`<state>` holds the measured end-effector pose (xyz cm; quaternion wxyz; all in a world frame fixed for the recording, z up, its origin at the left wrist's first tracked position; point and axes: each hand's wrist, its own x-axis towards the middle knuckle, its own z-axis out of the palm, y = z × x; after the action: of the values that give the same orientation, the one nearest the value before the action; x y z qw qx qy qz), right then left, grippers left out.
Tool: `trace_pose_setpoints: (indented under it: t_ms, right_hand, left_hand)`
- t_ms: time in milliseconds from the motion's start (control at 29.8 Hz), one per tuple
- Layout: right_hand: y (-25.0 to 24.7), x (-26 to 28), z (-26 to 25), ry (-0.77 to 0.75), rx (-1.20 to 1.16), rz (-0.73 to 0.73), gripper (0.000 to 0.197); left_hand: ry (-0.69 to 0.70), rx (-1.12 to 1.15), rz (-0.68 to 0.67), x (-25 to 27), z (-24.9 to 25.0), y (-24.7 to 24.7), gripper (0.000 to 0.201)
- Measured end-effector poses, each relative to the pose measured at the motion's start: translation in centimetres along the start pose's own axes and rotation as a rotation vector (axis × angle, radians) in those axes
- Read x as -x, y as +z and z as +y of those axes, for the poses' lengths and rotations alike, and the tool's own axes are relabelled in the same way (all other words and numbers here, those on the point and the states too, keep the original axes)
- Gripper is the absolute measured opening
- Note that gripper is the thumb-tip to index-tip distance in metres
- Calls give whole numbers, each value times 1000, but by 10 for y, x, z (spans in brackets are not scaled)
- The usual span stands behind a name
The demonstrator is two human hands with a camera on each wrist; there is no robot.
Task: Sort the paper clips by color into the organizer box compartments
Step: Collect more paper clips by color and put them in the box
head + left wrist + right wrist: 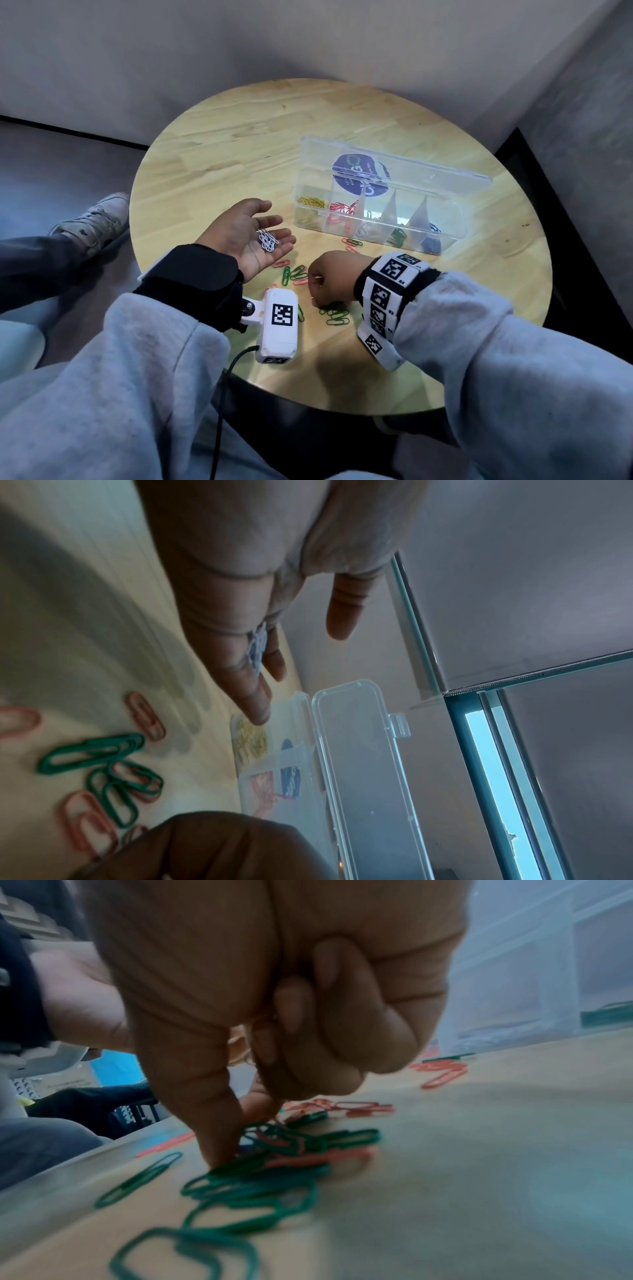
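Observation:
My left hand (251, 233) lies palm up above the table, its fingers relaxed, with a few white paper clips (268, 240) resting on them; the same white clips (256, 649) show in the left wrist view. My right hand (325, 284) is curled, thumb and forefinger pinched down into a loose pile of green paper clips (257, 1185) and red paper clips (363, 1108); which clip they pinch is hidden. The clear organizer box (376, 238) stands open behind, holding yellow (311, 202), red (342, 209), white (368, 230), green (397, 235) and blue (430, 244) clips in separate compartments.
The round wooden table (239, 137) has its front edge close to my arms. More green clips (337, 316) lie near that edge and red clips (352, 242) lie before the box. The box's lid (411, 171) lies open behind it. A person's shoe (96, 219) is left of the table.

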<state>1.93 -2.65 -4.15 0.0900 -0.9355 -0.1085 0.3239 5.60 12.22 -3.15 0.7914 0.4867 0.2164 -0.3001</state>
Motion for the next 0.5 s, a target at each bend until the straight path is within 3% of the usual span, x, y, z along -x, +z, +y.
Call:
trace_pose_setpoints:
  t_ms: [67,168,269,370,504]
  right_hand:
    - [0,1,3,13,-75,-4,21]
    - [-8,8,12,59,-253,-17,16]
    - [-22,20,28,143,-717,4,11]
    - [-32,33,47,177,-1188,80,20]
    - [-37,57,67,132,-1467,91,24]
  left_hand:
    - [10,1,-15,0,2,2,29]
    - [40,-3,-35,3,5,7,29]
    - [47,-4,-43,5,6,12,30]
    - [44,10,-75,8,3,18,33]
    - [36,66,-172,14,1,34,38]
